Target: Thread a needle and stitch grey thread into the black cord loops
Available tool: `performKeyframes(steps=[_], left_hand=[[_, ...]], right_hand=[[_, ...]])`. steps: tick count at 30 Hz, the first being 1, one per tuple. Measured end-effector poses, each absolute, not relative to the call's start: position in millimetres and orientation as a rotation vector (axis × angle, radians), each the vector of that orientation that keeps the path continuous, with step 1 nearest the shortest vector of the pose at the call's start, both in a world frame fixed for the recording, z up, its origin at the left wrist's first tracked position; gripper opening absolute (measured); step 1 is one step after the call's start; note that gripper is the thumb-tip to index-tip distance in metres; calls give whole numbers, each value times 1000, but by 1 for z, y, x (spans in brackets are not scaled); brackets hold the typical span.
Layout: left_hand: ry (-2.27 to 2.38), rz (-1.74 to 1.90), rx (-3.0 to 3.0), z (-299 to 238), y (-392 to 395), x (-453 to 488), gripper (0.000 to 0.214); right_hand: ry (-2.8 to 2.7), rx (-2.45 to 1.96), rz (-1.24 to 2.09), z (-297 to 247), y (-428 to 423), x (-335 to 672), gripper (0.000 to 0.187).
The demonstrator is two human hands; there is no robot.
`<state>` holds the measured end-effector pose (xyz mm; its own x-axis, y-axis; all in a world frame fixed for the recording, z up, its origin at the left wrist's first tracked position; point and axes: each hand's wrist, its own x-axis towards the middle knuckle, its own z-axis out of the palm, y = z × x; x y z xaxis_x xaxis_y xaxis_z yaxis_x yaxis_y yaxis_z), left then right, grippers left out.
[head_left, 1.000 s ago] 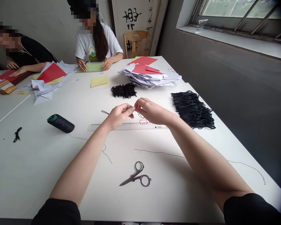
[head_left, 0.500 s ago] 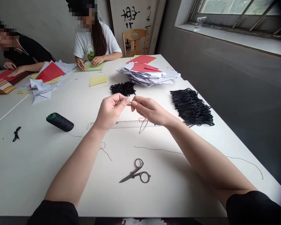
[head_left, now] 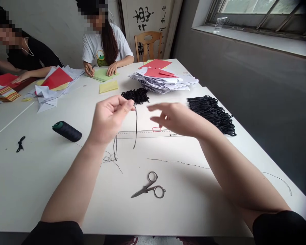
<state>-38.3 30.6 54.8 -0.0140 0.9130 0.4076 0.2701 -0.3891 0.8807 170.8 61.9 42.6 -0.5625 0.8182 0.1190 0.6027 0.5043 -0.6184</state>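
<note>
Between thumb and fingers, my left hand point(head_left: 109, 117) pinches a dark cord point(head_left: 136, 127); one end dangles to the right, and a looped part hangs below the palm. To its right, my right hand point(head_left: 181, 117) is apart from the cord, thumb and fingers spread with nothing between them. Beneath both hands lies a clear ruler point(head_left: 142, 133). A thin dark thread point(head_left: 178, 162) runs across the table under my right forearm. Nearer me are metal scissors point(head_left: 149, 186), their blades pointing left. A black thread spool point(head_left: 67, 131) lies on its side at left.
Behind my hands is a small pile of black cords point(head_left: 139, 96); a larger bundle of cord loops point(head_left: 211, 114) lies at right. Paper stacks point(head_left: 165, 81) stand farther back. Two people sit across the white table point(head_left: 112, 214). A small black cord knot point(head_left: 20, 144) lies far left.
My hands have moved apart. The right one has let go of the cord and opened, while the left has shifted left with the cord hanging from it.
</note>
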Motion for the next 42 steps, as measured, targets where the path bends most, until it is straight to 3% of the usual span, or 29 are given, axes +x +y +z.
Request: performKeyframes(steps=[4,7,11,15,22,30,39,42], left_hand=[[1224,1254,1834,45,27,-21,28],[1251,1164,1890,43,24,-18,28],[1380,1020,2086,46,19,-20,28],[1335,982,2095,52,18,-23,25],[1012,866,1592,48,31,-31,32],[980,822,1521,44,33,-28,34],[915,872,1583,29,40,-30,34],[990,619,1852,22,46,-35,31]], right_hand=[[-1959,-739,1207,52,49,161,62],[-1856,-781,1310,47,50,155,42],[-1942,-1025,1212,43,55,158,19],[-1968,-951,1174,56,57,172,19],[-2054,-776,1345,76,61,202,26],[-2318,-848,1206,72,63,202,16],[-1531,-617,1003,85,56,211,24],[-1449,-581,902,89,51,212,22]])
